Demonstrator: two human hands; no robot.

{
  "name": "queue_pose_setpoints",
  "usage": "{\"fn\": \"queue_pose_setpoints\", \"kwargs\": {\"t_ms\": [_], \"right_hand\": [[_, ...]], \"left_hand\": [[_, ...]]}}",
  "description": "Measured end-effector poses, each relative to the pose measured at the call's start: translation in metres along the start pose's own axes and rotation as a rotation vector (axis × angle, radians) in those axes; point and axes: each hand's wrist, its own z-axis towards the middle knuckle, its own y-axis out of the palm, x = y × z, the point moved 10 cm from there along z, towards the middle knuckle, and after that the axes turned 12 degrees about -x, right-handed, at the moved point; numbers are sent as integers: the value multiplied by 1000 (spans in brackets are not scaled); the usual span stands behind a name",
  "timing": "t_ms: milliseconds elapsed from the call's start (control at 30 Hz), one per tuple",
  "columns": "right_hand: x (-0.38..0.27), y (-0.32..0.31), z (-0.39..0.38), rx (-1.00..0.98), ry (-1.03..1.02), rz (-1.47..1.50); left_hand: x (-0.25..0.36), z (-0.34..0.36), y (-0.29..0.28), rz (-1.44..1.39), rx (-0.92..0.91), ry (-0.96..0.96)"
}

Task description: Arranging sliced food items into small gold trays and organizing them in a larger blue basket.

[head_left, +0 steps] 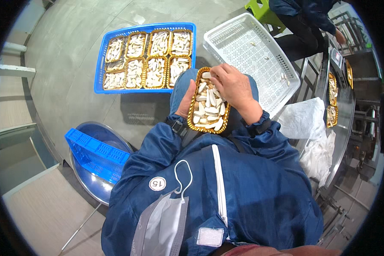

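Closest is a dark blue jacket [264,187] with a face mask [162,226] hanging on it. From left to right: a blue basket [99,155] tilted in a metal basin [88,179]; a blue crate [132,91] of filled trays [144,72]; the left hand [187,100] holding a gold tray [205,129] above the lap, long axis pointing away from the body, far end leaning slightly right; the right hand [237,87], fingers bunched narrow over its pale pieces [211,109], grip unclear; a white crate [247,55]; a metal bench [344,121].

Gold rect. tray [190,120], fluted rim, face-up, ctr, w/ wht oblong pcs [210,109]
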Motion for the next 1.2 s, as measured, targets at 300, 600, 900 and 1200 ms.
{"fn": "queue_pose_setpoints", "kwargs": {"t_ms": [300, 600, 900, 1200], "right_hand": [[-1, 10, -4, -21, 40, 22], [9, 12, -4, -47, 117, 118], [-10, 3, -16, -29, 45, 202], [-12, 16, -8, -88, 40, 91]], "left_hand": [[4, -1, 1, 8, 16, 37], [2, 1, 3, 26, 7, 15], [-2, -7, -2, -22, -18, 31], [9, 1, -1, -24, -68, 32]]}}
